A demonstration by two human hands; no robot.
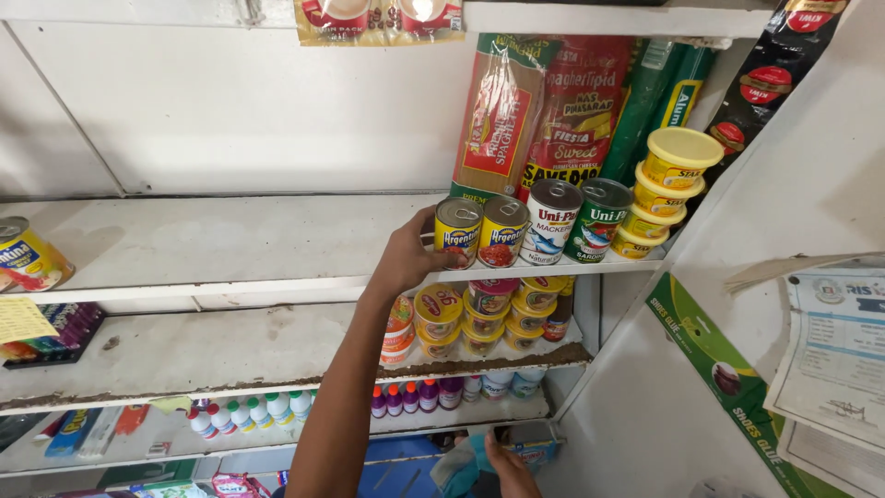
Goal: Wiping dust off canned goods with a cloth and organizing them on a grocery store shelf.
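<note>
Reaching up with my left hand (406,256), I have the fingers curled around the side of a yellow can (458,232) that stands upright at the front edge of the top shelf (230,242); the thumb lies low on the near side and the other fingers wrap behind, so the hand is clamped on that can. It is the leftmost in a row of four cans: just to its right, touching, stands a second yellow can (502,231), then a white fish can (551,221) and a green fish can (598,219). Behind the row lean tall pasta packs (544,106), and at the right end sits a stack of yellow tubs (666,189). My right hand (507,468) is low at the bottom of the view, resting on a blue-green cloth or packet that I cannot make out clearly; its fingers look loosely bent, but I cannot tell whether they grip anything. On the shelf below the cans sit stacked small tins (484,314), and lower again a line of small bottles (249,412). Far left on the top shelf stands a lone can (28,256), well apart from the rest.
</note>
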